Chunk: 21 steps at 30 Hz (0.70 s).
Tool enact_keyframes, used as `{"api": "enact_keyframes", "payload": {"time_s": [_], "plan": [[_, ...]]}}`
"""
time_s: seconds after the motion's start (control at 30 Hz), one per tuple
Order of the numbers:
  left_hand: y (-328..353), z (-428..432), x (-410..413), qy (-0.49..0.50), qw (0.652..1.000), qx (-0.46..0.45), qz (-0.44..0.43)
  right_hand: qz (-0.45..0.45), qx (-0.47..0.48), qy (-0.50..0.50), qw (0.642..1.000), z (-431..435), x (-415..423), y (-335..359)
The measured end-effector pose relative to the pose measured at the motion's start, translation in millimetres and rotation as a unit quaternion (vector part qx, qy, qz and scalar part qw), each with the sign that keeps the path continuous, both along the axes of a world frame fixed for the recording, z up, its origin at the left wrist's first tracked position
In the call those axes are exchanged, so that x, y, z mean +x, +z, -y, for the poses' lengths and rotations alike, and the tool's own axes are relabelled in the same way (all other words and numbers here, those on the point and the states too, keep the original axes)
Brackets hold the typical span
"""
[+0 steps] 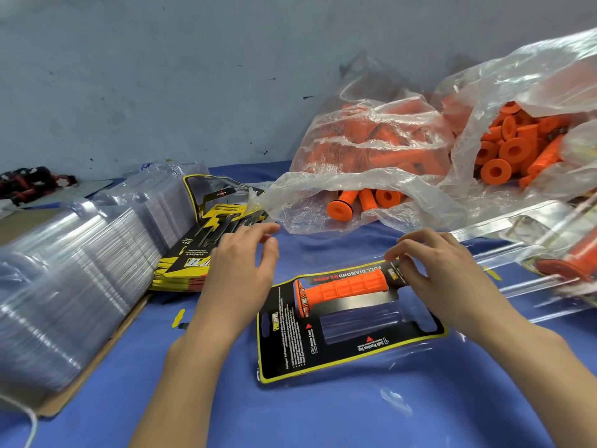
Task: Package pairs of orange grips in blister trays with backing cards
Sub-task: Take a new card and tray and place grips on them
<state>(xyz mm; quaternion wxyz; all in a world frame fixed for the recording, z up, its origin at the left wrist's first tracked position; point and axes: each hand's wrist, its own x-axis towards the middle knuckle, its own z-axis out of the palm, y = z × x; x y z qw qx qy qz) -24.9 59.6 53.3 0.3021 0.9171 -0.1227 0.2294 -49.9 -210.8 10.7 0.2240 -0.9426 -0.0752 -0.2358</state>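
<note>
A clear blister tray with a black and yellow backing card [323,344] lies on the blue cloth in front of me. One orange grip [342,289] sits in its upper cavity; the lower cavity [358,321] holds nothing. My right hand [445,273] rests on the tray's right end, fingertips touching the card beside the grip's end. My left hand [242,263] hovers above the cloth left of the tray, fingers loosely bent and holding nothing.
Two clear plastic bags of loose orange grips [371,147] [517,140] lie behind the tray. A stack of backing cards [200,253] and rows of empty blister trays [80,263] stand at the left. A packed tray [568,257] lies at the right.
</note>
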Motion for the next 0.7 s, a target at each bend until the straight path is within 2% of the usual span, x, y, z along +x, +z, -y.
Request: {"api": "enact_keyframes", "payload": {"time_s": [0.17, 0.5, 0.6, 0.7], "plan": [[2.5, -0.5, 0.5, 0.016, 1.0, -0.014, -0.007, -0.009, 0.116, 0.013, 0.993, 0.1, 1.0, 9.5], [3.4, 9.9, -0.2, 0.007, 1.0, -0.01, -0.011, -0.02, 0.272, 0.029, 0.962, 4.4, -2.1, 30.2], [8.8, 22.6, -1.5, -0.008, 1.0, -0.021, 0.0, -0.022, 0.417, 0.045, 0.908, 8.3, -0.9, 40.4], [18.6, 53.6, -5.4, -0.048, 0.999, -0.021, 0.015, -0.041, 0.586, 0.035, 0.808, 21.8, 2.0, 50.3]]}}
